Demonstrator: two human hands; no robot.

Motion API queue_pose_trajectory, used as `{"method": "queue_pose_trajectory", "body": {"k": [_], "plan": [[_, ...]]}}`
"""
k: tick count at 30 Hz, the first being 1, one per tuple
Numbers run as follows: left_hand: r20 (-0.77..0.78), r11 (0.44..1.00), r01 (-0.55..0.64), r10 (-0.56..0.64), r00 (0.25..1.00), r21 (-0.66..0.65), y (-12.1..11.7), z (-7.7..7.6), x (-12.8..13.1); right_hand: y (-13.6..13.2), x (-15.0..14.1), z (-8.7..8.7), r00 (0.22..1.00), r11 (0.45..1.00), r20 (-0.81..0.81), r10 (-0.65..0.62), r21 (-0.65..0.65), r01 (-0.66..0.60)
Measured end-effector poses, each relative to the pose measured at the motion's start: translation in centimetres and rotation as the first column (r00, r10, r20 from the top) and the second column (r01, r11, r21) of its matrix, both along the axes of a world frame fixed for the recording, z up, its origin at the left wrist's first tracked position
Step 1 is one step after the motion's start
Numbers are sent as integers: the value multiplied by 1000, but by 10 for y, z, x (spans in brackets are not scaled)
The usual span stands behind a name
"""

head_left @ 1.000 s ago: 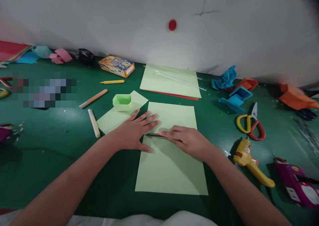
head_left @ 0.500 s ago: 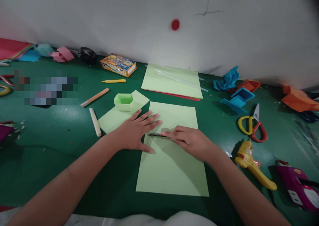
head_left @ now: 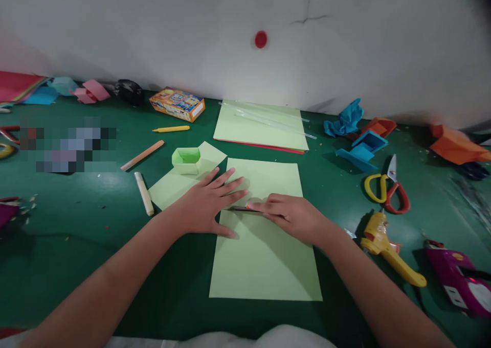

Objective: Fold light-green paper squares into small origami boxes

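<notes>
A sheet of light green paper (head_left: 264,266) lies upright on the green table in front of me. My left hand (head_left: 209,202) is spread flat over its left edge, fingers apart, pressing it down. My right hand (head_left: 289,214) is closed around a thin dark blade-like tool (head_left: 240,208), its index finger stretched along the top. The tool lies flat across the paper, its tip beside my left hand; a small red spot shows near the fingertip, and the handle is hidden in the hand. Behind my left hand, a small folded green paper box (head_left: 186,161) rests on another green paper piece (head_left: 164,187).
At the right lie scissors (head_left: 387,187), a yellow glue gun (head_left: 391,248) and a purple power socket (head_left: 456,271). More green paper (head_left: 261,125) with clear sticks lies by the wall, near a small orange box (head_left: 177,104). Blue folded paper (head_left: 364,148) stands back right.
The view has shifted slightly, moving the background a little left. Both hands and the tool keep almost the same place on the paper.
</notes>
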State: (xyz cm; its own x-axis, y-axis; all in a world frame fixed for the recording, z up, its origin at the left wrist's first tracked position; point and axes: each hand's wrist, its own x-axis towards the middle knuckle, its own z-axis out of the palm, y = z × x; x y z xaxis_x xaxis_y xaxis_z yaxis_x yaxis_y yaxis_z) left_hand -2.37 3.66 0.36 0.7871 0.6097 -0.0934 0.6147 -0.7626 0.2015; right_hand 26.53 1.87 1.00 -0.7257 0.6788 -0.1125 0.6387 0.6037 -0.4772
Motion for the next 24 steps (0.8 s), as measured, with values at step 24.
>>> {"method": "queue_pose_trajectory", "body": {"k": [24], "plan": [[-56, 995, -82, 86, 995, 65, -9, -9, 5, 0, 3, 3, 999, 999, 26, -27, -44, 28]]}}
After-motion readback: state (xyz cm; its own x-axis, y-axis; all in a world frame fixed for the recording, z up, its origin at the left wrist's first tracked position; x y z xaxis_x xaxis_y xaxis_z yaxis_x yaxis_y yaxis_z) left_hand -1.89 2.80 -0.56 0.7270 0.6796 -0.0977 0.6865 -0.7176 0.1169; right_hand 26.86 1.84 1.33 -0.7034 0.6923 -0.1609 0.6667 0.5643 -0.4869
